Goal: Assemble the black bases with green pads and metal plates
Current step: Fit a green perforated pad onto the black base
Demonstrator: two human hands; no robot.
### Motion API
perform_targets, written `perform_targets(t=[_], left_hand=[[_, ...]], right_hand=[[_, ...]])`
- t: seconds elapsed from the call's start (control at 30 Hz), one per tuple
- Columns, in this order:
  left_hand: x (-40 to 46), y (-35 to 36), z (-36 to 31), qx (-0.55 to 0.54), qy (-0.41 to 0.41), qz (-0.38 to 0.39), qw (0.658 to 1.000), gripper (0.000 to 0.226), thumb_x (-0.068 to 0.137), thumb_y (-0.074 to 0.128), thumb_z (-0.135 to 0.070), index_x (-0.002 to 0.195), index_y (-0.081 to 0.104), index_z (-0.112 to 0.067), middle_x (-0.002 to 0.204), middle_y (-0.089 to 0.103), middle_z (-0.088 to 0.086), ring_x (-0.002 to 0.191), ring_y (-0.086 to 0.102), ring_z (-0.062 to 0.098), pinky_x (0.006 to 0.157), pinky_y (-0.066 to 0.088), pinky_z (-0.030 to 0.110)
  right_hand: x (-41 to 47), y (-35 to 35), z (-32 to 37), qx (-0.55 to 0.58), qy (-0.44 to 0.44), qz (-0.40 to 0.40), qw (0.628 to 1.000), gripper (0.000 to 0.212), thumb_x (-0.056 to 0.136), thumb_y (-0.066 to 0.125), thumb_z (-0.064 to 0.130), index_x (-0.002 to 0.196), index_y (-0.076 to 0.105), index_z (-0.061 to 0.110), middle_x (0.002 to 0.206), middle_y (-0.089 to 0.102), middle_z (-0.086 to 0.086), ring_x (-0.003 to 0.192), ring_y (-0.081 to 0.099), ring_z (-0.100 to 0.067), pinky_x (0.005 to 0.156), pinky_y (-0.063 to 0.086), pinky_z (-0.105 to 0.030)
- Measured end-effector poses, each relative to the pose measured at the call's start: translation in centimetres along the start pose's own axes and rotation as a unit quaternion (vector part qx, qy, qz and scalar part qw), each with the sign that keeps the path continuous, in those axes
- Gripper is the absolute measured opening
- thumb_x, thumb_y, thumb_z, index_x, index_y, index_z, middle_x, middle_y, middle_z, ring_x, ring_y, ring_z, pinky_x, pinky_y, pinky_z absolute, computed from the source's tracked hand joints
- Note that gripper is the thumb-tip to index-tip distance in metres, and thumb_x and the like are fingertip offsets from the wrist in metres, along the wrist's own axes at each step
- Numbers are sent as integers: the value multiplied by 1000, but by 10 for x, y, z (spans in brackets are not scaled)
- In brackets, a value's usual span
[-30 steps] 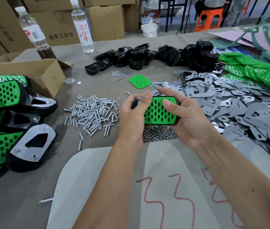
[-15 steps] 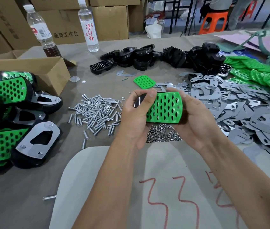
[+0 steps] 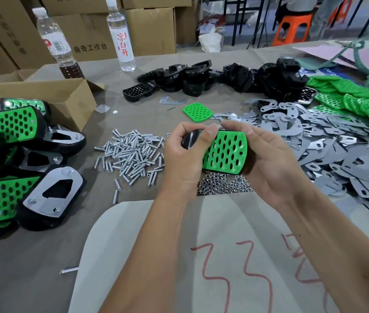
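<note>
I hold a black base (image 3: 191, 139) with a green perforated pad (image 3: 226, 152) on its face, above the table's middle. My left hand (image 3: 182, 159) grips the base's rounded left end, thumb on the pad's upper left corner. My right hand (image 3: 267, 161) cups the right end from behind, index finger along the top edge. Loose black bases (image 3: 201, 80) lie piled at the back. Green pads (image 3: 348, 96) heap at the right, one pad (image 3: 198, 111) alone near the middle. Metal plates (image 3: 337, 143) spread over the right side.
Screws (image 3: 131, 154) lie left of my hands, and nuts (image 3: 222, 185) under them. Finished assemblies (image 3: 20, 166) are stacked at the left by a cardboard box (image 3: 43, 96). Two water bottles (image 3: 122, 35) stand at the back. A white sheet (image 3: 201, 256) with red marks lies in front.
Both hands have tilted the base so the green pad faces me more squarely and sits slightly higher. My left thumb stays on the pad's corner.
</note>
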State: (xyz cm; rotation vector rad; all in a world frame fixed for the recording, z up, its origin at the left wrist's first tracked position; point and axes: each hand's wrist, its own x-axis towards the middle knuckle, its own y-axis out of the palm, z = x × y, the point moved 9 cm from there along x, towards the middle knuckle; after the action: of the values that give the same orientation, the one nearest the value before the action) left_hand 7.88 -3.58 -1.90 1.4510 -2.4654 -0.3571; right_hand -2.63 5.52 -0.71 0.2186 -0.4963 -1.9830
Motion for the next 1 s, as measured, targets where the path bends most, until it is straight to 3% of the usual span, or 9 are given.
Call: perform_targets(t=[0.07,0.2,0.27,0.37,0.47,0.53,0.63,0.8,1.0], left_hand=[[0,4,2,-56,-34,18,998,20,81,82,-32,80,65,-21,85,67,4,76,64,21,60,54,33],[-3,9,12,-116,-109,30,987,41,78,77,-37,104,64,-8,85,70,6,75,65,22,62,54,31],[-4,6,15,-99,-114,25,988,26,80,75,-35,90,65,-14,85,69,7,70,67,19,54,54,29],[-3,3,11,-77,-81,24,993,21,81,78,-34,73,63,-22,83,67,3,65,69,15,47,53,29],[2,-7,3,13,-10,-4,1000,22,84,82,-28,74,63,-25,73,65,-6,72,66,15,55,56,35],[4,-12,-7,86,68,-31,993,22,88,81,-18,79,61,-19,68,62,-11,69,60,8,59,53,27],[3,-8,-13,110,119,-29,986,21,87,79,-16,81,59,-14,65,59,-16,63,52,1,60,46,17],[3,-1,-11,72,115,-18,991,19,87,79,-16,79,62,-18,68,62,-15,66,54,2,62,46,17],[-5,4,-23,208,195,-23,958,28,88,78,-30,90,57,-11,81,64,-2,77,61,21,72,52,39]], right_hand=[[-1,5,4,17,-13,25,999,41,99,50,29,123,66,0,111,70,-19,91,68,-28,57,57,-28],[-1,8,5,-9,-28,25,999,31,103,48,23,116,68,4,106,73,-13,88,71,-23,61,58,-29],[1,5,3,-46,-26,-2,999,27,108,45,19,111,68,6,94,71,-10,77,68,-19,53,55,-25],[2,0,-1,-55,-13,-23,998,24,108,46,19,107,68,9,88,70,-7,75,66,-20,51,55,-27],[2,-4,-5,-32,11,-25,999,25,99,54,31,105,67,11,93,72,-7,83,67,-21,64,57,-32],[2,-5,-8,-48,19,-26,998,37,89,63,43,105,65,10,97,70,-13,83,67,-25,64,55,-35],[2,-5,-5,-65,-6,-29,997,29,78,76,27,99,64,11,89,68,-12,78,67,-24,60,54,-31],[2,-7,-7,-25,0,-24,999,23,77,74,18,97,65,12,90,66,-12,72,66,-25,46,52,-30],[3,-15,-10,-53,10,-36,998,22,80,73,22,100,68,14,91,68,-14,70,66,-26,50,51,-33]])
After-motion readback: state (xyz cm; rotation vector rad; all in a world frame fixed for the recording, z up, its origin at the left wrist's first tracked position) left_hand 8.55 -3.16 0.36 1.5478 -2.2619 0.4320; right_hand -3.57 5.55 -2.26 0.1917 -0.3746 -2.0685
